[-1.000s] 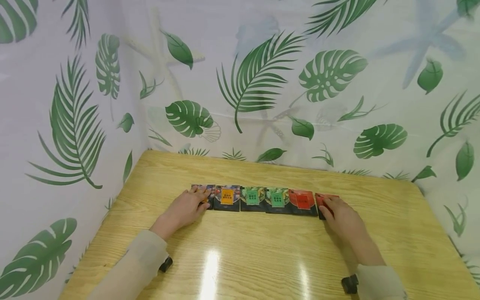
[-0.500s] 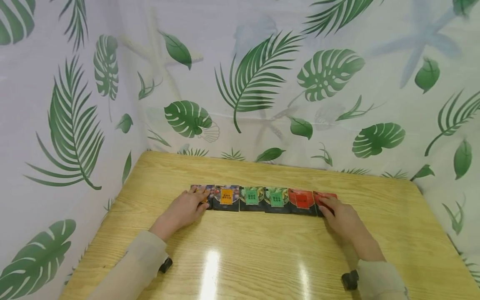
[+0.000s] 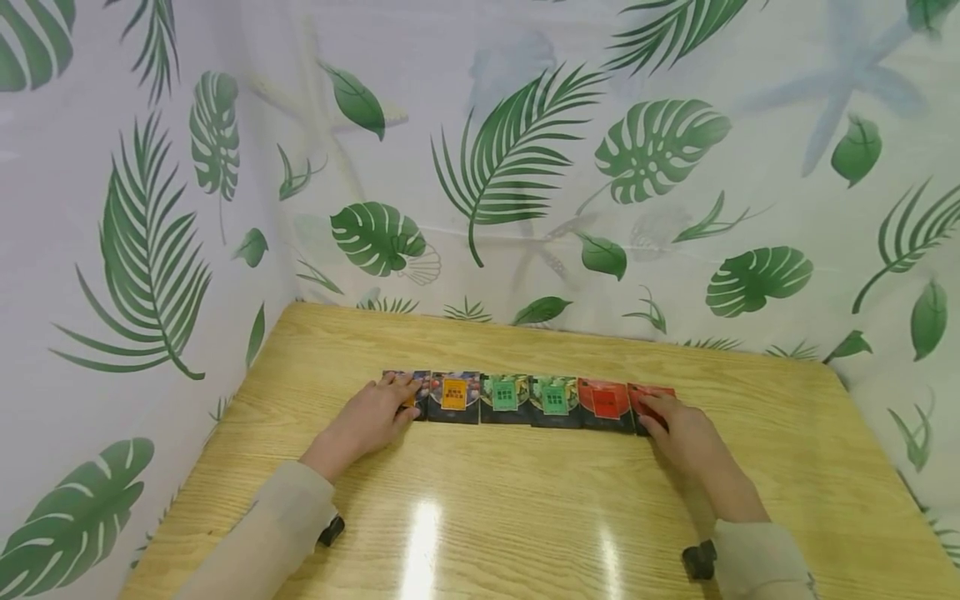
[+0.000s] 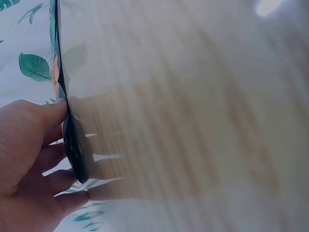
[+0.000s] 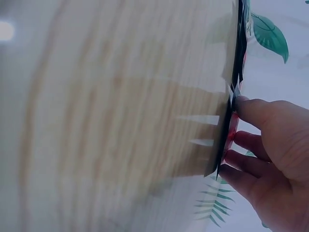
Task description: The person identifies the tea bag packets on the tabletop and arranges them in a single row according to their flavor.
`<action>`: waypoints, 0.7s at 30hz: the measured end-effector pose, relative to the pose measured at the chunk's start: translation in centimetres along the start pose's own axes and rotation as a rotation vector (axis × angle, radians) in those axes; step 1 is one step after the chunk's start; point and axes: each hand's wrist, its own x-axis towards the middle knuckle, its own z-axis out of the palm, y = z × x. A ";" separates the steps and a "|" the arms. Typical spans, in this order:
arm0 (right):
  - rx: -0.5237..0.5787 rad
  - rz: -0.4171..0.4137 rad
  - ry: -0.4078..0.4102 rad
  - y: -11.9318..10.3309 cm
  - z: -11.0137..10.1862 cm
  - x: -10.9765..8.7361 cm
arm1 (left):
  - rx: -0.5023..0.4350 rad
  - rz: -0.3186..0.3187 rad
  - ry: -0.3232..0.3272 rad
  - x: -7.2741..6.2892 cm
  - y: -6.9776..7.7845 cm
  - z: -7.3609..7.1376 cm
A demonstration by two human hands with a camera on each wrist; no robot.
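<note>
Small flat food packets with dark lower halves lie in one side-by-side row. On the leftmost packet, purple with an orange label, my left hand rests with its fingers spread over the top. The left wrist view shows the thumb at its near edge. My right hand lies over the rightmost red packet, fingers on top and thumb by the near edge. Between the hands are another orange-labelled packet, two green ones, the first green packet being left, and a red packet.
The row lies on a light wooden table, towards its back. Behind and to the left hangs a white cloth printed with green leaves. Each wrist carries a small black device, like the one at the right cuff.
My right hand has slid the rightmost red packet a little to the left, and the gap beside its red neighbour has closed. My left hand has stayed in place.
</note>
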 end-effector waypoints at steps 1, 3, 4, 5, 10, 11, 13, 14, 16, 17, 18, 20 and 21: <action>-0.001 -0.003 0.002 0.0 0.0 0.0 | -0.007 -0.003 0.002 0.0 0.0 0.0; -0.001 -0.009 0.007 0.0 0.0 0.0 | -0.017 -0.011 0.002 0.1 0.0 -0.1; -0.004 -0.014 0.010 0.0 0.1 0.0 | -0.020 -0.015 0.000 0.1 0.1 -0.1; -0.006 -0.016 0.013 0.0 0.1 0.0 | -0.018 -0.014 0.000 0.2 0.0 -0.1; -0.006 -0.014 0.032 -0.2 0.2 0.0 | -0.011 -0.005 0.005 0.1 -0.2 -0.1; 0.000 -0.015 0.042 -0.2 0.2 0.0 | -0.010 0.000 0.010 0.1 -0.2 0.0; 0.011 -0.023 0.062 -0.4 0.0 0.0 | -0.014 0.006 0.021 0.0 -0.4 0.1; 0.014 -0.030 0.075 -0.4 -0.1 0.0 | -0.019 0.007 0.027 -0.1 -0.4 0.1; 0.014 -0.043 0.092 -0.6 -0.3 0.0 | -0.023 0.014 0.041 -0.2 -0.5 0.1; 0.014 -0.045 0.097 -0.7 -0.4 0.0 | -0.026 0.018 0.050 -0.2 -0.6 0.1; 0.010 -0.048 0.100 -0.8 -0.6 -0.1 | -0.026 0.024 0.058 -0.2 -0.6 0.1; 0.005 -0.046 0.098 -0.9 -0.8 -0.1 | -0.033 0.029 0.067 -0.2 -0.7 0.1; 0.005 -0.044 0.095 -0.9 -0.8 -0.1 | -0.033 0.032 0.072 -0.2 -0.8 0.1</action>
